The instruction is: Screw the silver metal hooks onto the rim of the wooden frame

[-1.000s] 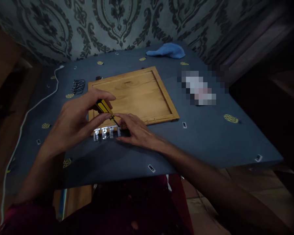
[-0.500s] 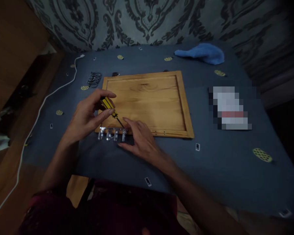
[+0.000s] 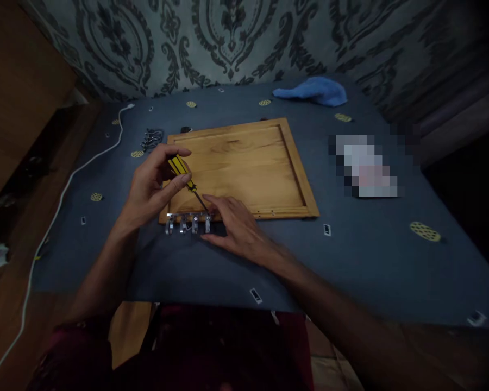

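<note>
So the left hand (image 3: 152,184) had the yellow screwdriver (image 3: 182,172) pinched, tip down by the metal hook strip (image 3: 195,220) (front edge of the wooden panel (image 3: 244,163), btw), while the right hand (image 3: 240,231) sat spread by the end hook (image 3: 207,224).

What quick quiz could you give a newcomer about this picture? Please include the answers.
1. Which hand holds the yellow-and-black screwdriver: (a) the left hand or (b) the right hand?
2. True or false: the blue cloth lies on top of the wooden panel.
3. How many silver hooks show in the row along the panel's near edge?

Key: 1: a. 2: False; it lies on the tablecloth, beyond the panel. 3: Four.
</note>
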`<state>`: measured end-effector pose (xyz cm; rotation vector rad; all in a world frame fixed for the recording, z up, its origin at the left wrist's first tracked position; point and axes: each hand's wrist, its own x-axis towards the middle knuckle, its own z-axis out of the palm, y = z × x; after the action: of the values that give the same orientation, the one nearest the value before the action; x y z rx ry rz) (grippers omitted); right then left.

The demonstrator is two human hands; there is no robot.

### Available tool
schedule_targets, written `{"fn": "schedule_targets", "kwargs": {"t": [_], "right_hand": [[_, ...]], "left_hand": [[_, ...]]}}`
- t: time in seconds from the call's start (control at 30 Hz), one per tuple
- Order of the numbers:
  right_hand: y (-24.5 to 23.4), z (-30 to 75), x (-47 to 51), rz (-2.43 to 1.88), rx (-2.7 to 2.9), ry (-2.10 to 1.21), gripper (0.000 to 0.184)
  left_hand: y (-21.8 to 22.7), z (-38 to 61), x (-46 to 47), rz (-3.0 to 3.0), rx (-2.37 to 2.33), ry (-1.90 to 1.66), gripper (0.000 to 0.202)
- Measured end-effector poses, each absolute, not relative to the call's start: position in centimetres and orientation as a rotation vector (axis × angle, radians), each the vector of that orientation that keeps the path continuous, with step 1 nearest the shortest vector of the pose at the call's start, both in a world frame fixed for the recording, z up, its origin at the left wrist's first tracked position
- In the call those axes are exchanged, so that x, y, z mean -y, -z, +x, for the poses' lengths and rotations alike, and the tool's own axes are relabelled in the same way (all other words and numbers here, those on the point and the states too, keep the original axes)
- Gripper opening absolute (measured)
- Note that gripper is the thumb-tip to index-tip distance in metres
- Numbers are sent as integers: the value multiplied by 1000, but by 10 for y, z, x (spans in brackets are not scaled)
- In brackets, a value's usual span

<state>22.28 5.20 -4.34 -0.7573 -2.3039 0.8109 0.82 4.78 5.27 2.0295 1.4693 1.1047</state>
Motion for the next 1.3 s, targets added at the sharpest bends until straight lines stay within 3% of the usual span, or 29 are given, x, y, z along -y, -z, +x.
{"fn": "schedule_targets", "kwargs": {"t": [0.57, 0.87, 1.03, 1.3], "right_hand": [[31, 221, -47, -910, 2447, -798, 87], [35, 217, -47, -922, 2431, -721, 86], [40, 215, -49, -893, 2411, -689, 78], [44, 215, -51, -880, 2354, -688, 84]], "left_hand": [[-36, 1, -46, 1875, -1478, -1188, 45], [-29, 14, -51, 1971, -1471, -1168, 62], [-28, 20, -52, 2056, -1475, -1095, 61], [-19, 22, -52, 1929, -1334, -1301, 51]]}}
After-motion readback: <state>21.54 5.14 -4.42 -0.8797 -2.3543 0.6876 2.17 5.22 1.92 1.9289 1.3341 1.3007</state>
